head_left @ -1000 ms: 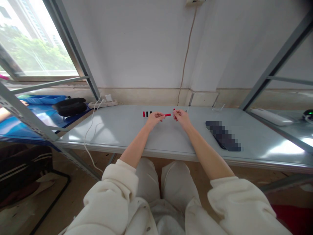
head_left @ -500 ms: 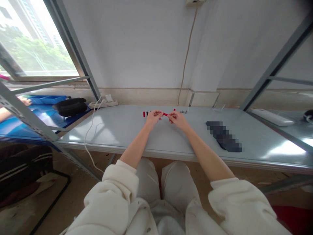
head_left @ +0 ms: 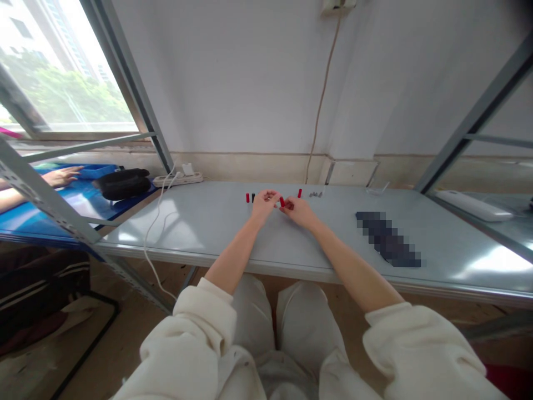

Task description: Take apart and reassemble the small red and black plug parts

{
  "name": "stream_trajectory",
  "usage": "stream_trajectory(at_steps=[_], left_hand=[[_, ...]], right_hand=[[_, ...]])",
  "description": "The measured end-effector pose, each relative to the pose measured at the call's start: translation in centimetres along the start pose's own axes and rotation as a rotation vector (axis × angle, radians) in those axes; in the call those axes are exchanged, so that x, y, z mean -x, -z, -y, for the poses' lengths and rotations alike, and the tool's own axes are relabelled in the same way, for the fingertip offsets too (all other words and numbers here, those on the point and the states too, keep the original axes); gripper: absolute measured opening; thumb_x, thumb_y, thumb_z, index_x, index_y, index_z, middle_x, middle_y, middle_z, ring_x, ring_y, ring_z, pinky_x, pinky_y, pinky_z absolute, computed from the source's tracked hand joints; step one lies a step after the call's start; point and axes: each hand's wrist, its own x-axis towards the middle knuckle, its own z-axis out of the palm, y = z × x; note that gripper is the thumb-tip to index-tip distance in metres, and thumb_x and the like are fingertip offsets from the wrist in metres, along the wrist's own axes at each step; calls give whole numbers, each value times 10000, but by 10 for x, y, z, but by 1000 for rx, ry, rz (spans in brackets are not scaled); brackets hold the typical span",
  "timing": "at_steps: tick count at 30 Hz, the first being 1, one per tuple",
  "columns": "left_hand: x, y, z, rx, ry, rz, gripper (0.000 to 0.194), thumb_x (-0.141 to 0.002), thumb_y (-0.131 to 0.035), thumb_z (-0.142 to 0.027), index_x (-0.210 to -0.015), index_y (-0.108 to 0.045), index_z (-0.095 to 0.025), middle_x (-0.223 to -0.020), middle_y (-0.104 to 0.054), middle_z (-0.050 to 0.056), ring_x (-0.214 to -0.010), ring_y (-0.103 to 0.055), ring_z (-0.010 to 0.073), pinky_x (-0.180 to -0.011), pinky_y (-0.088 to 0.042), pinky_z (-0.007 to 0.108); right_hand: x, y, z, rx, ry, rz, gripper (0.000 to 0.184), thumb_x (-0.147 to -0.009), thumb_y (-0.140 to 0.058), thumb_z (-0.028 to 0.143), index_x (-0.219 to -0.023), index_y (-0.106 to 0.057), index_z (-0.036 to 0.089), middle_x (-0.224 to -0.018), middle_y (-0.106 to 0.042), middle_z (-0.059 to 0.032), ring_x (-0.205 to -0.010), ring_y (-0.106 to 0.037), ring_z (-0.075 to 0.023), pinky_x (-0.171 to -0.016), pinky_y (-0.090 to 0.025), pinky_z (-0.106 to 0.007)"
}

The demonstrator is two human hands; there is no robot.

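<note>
My right hand (head_left: 297, 210) pinches a short red cylinder (head_left: 282, 202), which stands nearly upright between its fingertips. Close beside it, my left hand (head_left: 265, 203) has its fingers curled together; whether they hold something small is too fine to see. To the left of that hand a red cylinder (head_left: 247, 198) and a black cylinder (head_left: 253, 198) stand on the grey table (head_left: 225, 228). Another red cylinder (head_left: 300, 193) is just behind my right hand. Several small metal pieces (head_left: 315, 195) lie to its right.
A pixelated dark object (head_left: 387, 239) lies at the right. A clear tray (head_left: 377, 190) sits near the wall. On the left are a power strip (head_left: 179, 179), its white cable (head_left: 150, 228), a black case (head_left: 122, 183), and another person's hand (head_left: 62, 176) by a blue bin (head_left: 97, 170).
The red cylinder, earlier lying level between both hands, is now tilted upright in my right hand. My left fingers have come off its end. The other person's hand has moved right.
</note>
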Motion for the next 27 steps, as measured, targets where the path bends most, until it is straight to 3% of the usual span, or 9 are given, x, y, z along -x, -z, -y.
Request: stream_trajectory(at_steps=[4, 8, 18, 27], left_hand=[[-7, 9, -1, 173, 20, -367, 189, -733, -549, -341, -698, -485, -166, -581, -513, -36, -427, -429, 37, -440, -305, 186], [-11, 18, -3, 375, 127, -522, 166, -752, -483, -320, -691, -453, -168, -542, -453, -57, -391, -392, 29, -411, -252, 189], [-11, 18, -1, 440, 238, -532, 99, -706, -449, -263, -688, -449, -166, -533, -424, -63, -378, -371, 32, -421, -252, 206], [-9, 16, -2, 421, 188, -523, 67, -700, -445, -212, -663, -468, -160, -497, -426, -58, -374, -360, 36, -414, -243, 198]], right_hand=[[-17, -8, -3, -20, -67, 49, 107, -667, -607, 217, -640, -511, 179, -623, -579, -14, -569, -509, -116, -563, -384, -244], [-36, -17, -4, 31, -80, 64, 129, -652, -627, 225, -604, -516, 182, -607, -581, -20, -565, -510, -121, -558, -381, -250], [-54, -48, 3, 93, -101, 55, 128, -650, -641, 244, -584, -555, 176, -628, -605, -31, -588, -521, -131, -555, -365, -248], [-54, -46, 0, 195, -114, 93, 191, -643, -669, 311, -743, -588, 170, -705, -610, -45, -634, -532, -143, -571, -367, -253]])
